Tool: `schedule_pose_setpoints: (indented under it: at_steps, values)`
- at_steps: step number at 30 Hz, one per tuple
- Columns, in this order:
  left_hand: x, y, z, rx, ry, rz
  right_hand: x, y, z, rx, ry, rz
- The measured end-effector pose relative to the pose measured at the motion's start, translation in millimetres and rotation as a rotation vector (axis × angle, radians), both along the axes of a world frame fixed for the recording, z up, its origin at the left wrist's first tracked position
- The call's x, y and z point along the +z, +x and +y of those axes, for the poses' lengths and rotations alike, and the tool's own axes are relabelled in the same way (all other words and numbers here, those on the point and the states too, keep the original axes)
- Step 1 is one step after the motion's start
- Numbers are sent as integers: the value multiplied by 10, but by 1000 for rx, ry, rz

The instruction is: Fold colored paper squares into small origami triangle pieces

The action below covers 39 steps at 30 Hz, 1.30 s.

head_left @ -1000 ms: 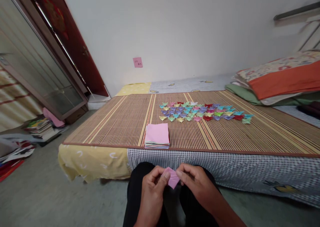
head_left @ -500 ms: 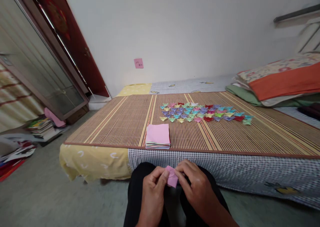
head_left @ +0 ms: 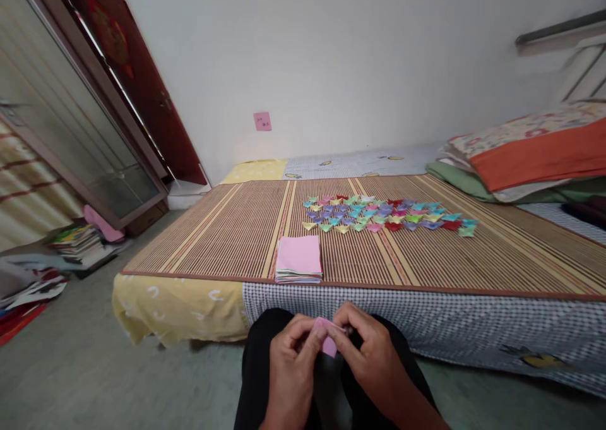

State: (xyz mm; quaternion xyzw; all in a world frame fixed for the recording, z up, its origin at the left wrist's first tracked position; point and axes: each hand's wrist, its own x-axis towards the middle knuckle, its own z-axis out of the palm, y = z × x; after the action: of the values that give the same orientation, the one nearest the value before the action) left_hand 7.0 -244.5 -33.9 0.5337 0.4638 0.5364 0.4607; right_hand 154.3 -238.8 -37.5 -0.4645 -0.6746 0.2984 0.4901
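A small folded piece of pink paper (head_left: 329, 348) is pinched between my two hands, above my lap. My left hand (head_left: 294, 360) grips its left side, thumb on top. My right hand (head_left: 367, 351) has thumb and forefinger closed on its upper right part, where a fold stands up. The fingers cover much of the paper. Just beyond, at the mat's front edge, lies a stack of square paper sheets (head_left: 298, 256) with a pink one uppermost. Rows of small folded paper pieces (head_left: 374, 215) in many colours stand farther back on the right.
A striped woven mat (head_left: 213, 234) covers the bed. Folded bedding (head_left: 544, 143) is piled at the back right. A pink note (head_left: 262, 121) sticks to the wall. Books (head_left: 78, 240) are stacked on the floor at left, near a glass-panelled door (head_left: 85, 101).
My right thumb has moved left across the pink paper, toward the left thumb. A fold now rises at the paper's upper right, and less of its face shows.
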Motion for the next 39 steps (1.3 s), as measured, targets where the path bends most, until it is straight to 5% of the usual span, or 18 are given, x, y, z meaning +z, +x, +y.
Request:
schedule_pose_setpoints:
  at_steps: [11,16,27,39]
  values:
    - [-132,-55,29,-58,-167,-204,48,72,3,140,-205,182]
    - [-109,-72,35,-41,-81,-58,26,92,16,204,-261,182]
    - [-135,-86,16,-50,16,11,44,48,11,167,-261,113]
    - [-139,-58,-32,-48,-69,-87,22,-41,1,105,-245,236]
